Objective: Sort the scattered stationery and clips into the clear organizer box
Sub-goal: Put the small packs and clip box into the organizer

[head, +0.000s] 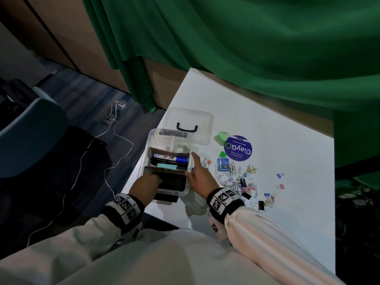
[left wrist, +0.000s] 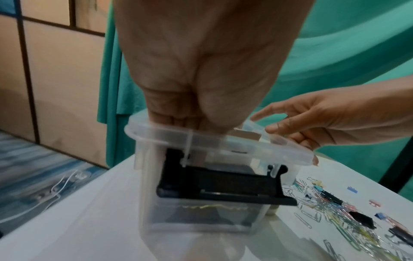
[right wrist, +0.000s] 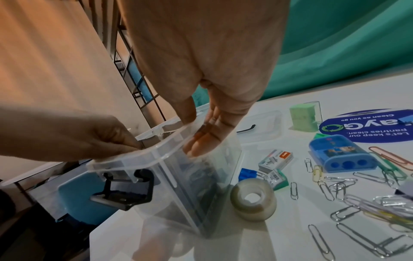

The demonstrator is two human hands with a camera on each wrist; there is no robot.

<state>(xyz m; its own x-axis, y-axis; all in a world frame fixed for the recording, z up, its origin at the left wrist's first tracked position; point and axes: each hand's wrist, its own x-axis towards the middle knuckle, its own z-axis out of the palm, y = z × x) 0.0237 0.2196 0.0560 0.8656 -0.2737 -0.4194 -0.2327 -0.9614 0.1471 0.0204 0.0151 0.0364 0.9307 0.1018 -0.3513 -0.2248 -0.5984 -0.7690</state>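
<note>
The clear organizer box [head: 144, 165] stands open near the table's left edge, its lid [head: 191, 120] lying behind it. A blue marker [head: 170, 158] and a teal item [head: 167, 166] lie in its middle compartment. My left hand [head: 157, 181] reaches down into the near compartment, fingers bunched on a black object [head: 174, 184]; the rim [left wrist: 156, 134] hides the fingertips. My right hand [head: 193, 167] lies with straight fingers [right wrist: 201, 141] against the box's right wall, its thumb at the rim. Loose paper clips [head: 236, 179] and binder clips [head: 279, 175] lie scattered to the right.
A tape roll [right wrist: 253, 199], a staple box [right wrist: 276, 159], a blue sharpener [right wrist: 342, 155] and a green block [right wrist: 304, 117] sit right of the box, beside a round blue sticker [head: 238, 150]. The box's black latch [left wrist: 223, 183] hangs open. A green curtain [head: 246, 48] hangs behind the table.
</note>
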